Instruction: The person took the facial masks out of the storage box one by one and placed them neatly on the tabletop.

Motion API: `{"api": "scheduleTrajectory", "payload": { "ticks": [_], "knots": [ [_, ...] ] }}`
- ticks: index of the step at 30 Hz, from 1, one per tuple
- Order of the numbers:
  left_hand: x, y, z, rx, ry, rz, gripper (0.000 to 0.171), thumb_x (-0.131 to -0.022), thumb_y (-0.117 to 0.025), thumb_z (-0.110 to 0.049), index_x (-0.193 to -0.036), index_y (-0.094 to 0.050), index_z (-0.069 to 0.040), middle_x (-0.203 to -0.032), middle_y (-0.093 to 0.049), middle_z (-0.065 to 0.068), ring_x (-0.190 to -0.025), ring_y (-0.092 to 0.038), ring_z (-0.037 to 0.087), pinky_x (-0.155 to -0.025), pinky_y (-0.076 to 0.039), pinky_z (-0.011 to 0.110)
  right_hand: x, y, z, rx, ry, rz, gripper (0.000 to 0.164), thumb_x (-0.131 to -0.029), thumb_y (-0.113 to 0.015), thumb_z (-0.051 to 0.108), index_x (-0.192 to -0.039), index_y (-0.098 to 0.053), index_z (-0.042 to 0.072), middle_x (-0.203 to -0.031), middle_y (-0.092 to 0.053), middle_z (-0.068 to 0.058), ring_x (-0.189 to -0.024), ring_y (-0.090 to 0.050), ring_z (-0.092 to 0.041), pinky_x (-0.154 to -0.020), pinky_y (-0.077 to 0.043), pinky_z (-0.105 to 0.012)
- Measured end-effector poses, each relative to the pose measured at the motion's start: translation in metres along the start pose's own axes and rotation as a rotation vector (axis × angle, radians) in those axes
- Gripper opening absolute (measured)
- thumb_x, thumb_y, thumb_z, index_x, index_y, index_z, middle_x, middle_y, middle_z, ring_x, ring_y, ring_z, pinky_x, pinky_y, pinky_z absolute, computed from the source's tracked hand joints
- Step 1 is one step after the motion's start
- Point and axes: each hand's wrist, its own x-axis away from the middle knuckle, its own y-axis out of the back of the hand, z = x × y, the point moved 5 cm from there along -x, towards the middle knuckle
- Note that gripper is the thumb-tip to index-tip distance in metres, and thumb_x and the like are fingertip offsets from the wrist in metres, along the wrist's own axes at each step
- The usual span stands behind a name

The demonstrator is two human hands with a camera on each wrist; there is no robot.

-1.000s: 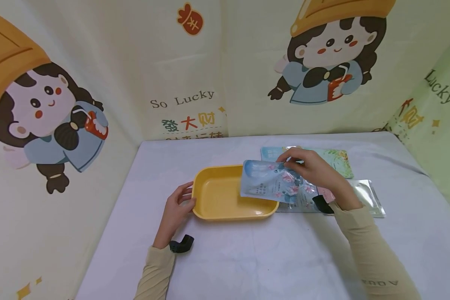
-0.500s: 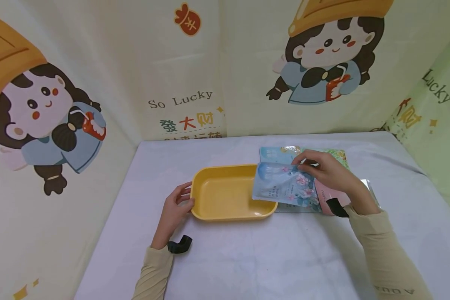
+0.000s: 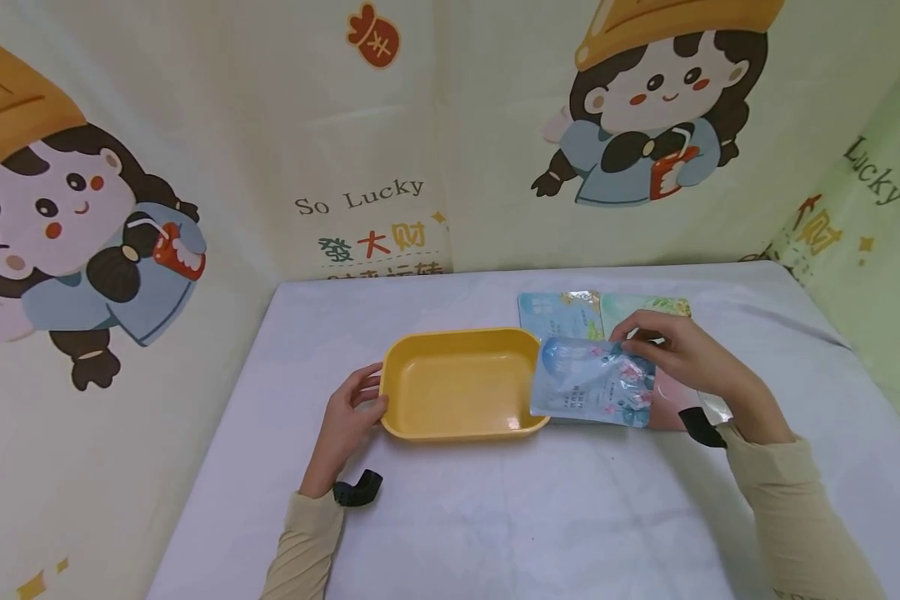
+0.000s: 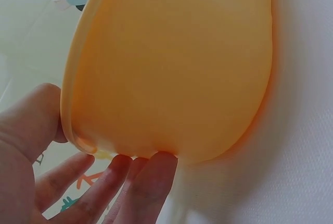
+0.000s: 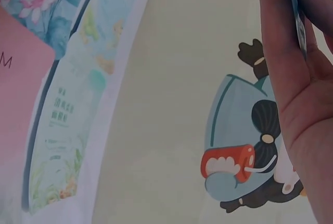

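Note:
A yellow tray (image 3: 461, 387) lies on the table. My left hand (image 3: 348, 425) rests against its left end, with fingers and thumb (image 4: 31, 114) spread along the outer wall and rim. In the left wrist view, no fingertip reaches inside the tray (image 4: 171, 67). My right hand (image 3: 690, 354) pinches the upper edge of a blue flowered sheet mask packet (image 3: 592, 379), which hangs tilted over the tray's right rim and other packets. In the right wrist view, only a thin edge of the held packet shows between the fingers (image 5: 283, 31).
Behind the held packet lie a light blue packet (image 3: 558, 312) and a green one (image 3: 645, 307). A pink packet (image 3: 669, 400) and a silver one (image 3: 712, 407) show partly under my right hand. A white cloth (image 3: 457, 517) covers the table; a printed curtain (image 3: 487, 167) stands behind.
My right hand has moved right and slightly nearer with the sheet mask packet, from over the tray's inside to its right rim. The left hand keeps its place at the tray.

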Motion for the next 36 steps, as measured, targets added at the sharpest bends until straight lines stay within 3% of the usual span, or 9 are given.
{"api": "scheduleTrajectory", "payload": {
  "ticks": [3,12,17,22,28,36],
  "knots": [
    [-0.006,0.0,0.011,0.011,-0.009,-0.001,0.051,-0.091,-0.067,-0.016,-0.14,-0.054,-0.023,-0.133,-0.058,0.009,-0.12,-0.058,0.026,-0.087,-0.058,0.028,0.005,0.001,-0.003,-0.007,0.0,0.002,0.023,-0.09,-0.065,-0.006,-0.105,-0.068,0.012,-0.102,-0.068,-0.002,-0.081,-0.062,-0.01,-0.073,-0.053,-0.015],
    [-0.008,0.002,0.009,-0.014,0.038,0.001,0.053,-0.092,-0.064,-0.009,-0.143,-0.05,-0.016,-0.136,-0.056,0.013,-0.122,-0.057,0.029,-0.087,-0.058,0.028,0.02,0.0,-0.012,-0.057,0.004,0.054,0.024,-0.091,-0.063,-0.007,-0.106,-0.067,0.012,-0.099,-0.065,-0.002,-0.079,-0.063,-0.011,-0.069,-0.054,-0.017],
    [-0.009,0.004,0.008,-0.004,0.028,-0.001,0.052,-0.092,-0.066,-0.012,-0.142,-0.052,-0.02,-0.135,-0.057,0.01,-0.12,-0.058,0.026,-0.087,-0.057,0.026,0.024,-0.009,-0.019,-0.072,0.005,0.089,0.023,-0.091,-0.062,-0.007,-0.105,-0.066,0.011,-0.097,-0.065,-0.002,-0.079,-0.062,-0.011,-0.067,-0.054,-0.02],
    [-0.01,0.004,0.008,0.008,-0.004,-0.008,0.052,-0.092,-0.067,-0.016,-0.142,-0.053,-0.021,-0.135,-0.058,0.01,-0.119,-0.058,0.025,-0.087,-0.057,0.027,0.026,-0.021,-0.026,-0.066,-0.044,0.138,0.018,-0.094,-0.06,-0.003,-0.103,-0.064,0.013,-0.096,-0.065,0.0,-0.081,-0.061,-0.012,-0.071,-0.054,-0.02],
    [-0.011,0.002,0.012,0.024,0.022,0.004,0.052,-0.092,-0.067,-0.017,-0.142,-0.052,-0.022,-0.136,-0.056,0.01,-0.121,-0.057,0.026,-0.084,-0.058,0.027,0.031,-0.031,-0.036,-0.105,-0.082,0.182,0.014,-0.095,-0.06,0.0,-0.102,-0.063,0.012,-0.099,-0.062,-0.002,-0.082,-0.062,-0.014,-0.074,-0.054,-0.021],
    [-0.013,0.002,0.012,0.039,0.006,0.014,0.052,-0.092,-0.067,-0.016,-0.142,-0.053,-0.022,-0.135,-0.057,0.011,-0.121,-0.058,0.026,-0.083,-0.058,0.026,0.032,-0.042,-0.043,-0.085,-0.01,0.211,0.017,-0.093,-0.063,0.001,-0.104,-0.064,0.014,-0.1,-0.062,0.0,-0.082,-0.059,-0.011,-0.072,-0.053,-0.021]
  ]
}}
